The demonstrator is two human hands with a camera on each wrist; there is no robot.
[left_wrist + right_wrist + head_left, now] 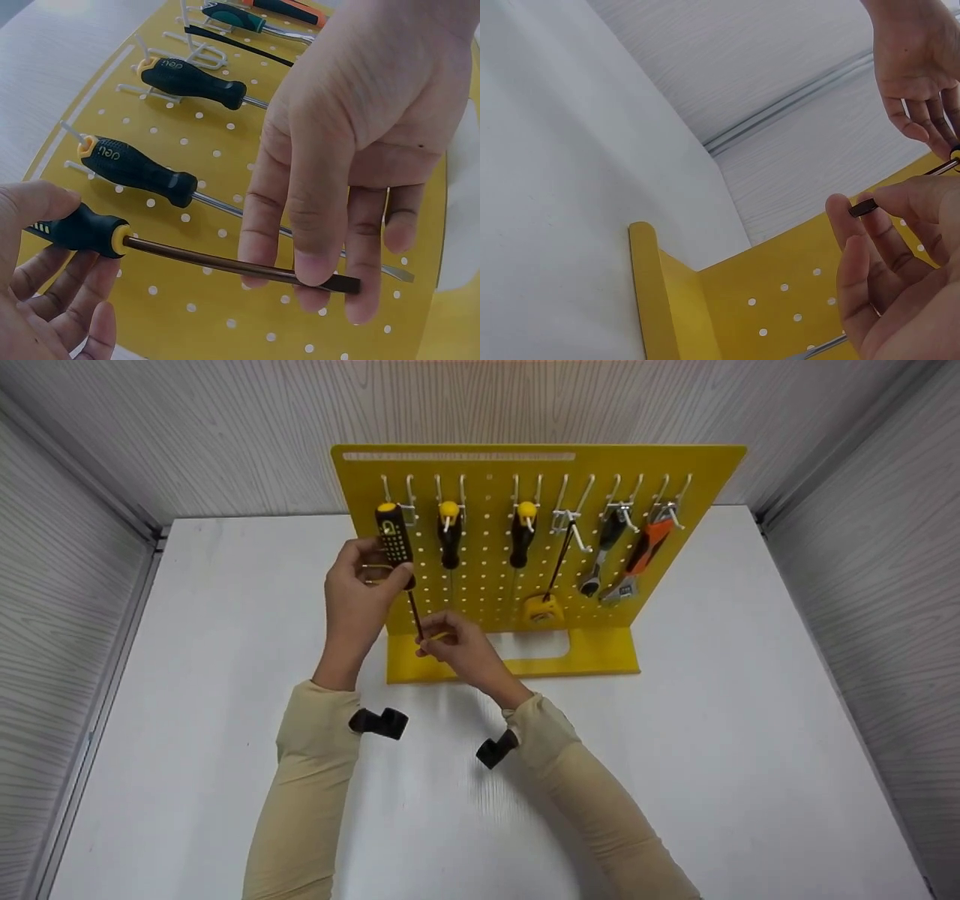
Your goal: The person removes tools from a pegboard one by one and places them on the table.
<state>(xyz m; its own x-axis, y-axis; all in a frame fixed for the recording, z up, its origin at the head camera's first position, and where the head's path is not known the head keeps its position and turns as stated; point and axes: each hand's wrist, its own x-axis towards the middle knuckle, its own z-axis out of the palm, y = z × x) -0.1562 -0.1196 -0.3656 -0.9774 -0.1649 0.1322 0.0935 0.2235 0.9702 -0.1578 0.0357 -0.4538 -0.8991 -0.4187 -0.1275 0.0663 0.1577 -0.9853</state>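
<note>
Aloft, screwdriver (202,259), handle (394,538) in left hand (355,604)

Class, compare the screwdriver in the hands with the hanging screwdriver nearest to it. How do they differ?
The held screwdriver has a dark, brownish shaft; the hanging screwdriver has a silvery one.
The left hand grips the held screwdriver's handle and the right hand pinches it near its tip, while the hanging screwdriver hangs by its handle end on the yellow pegboard.
Both have black-and-yellow handles and flat tips.
</note>
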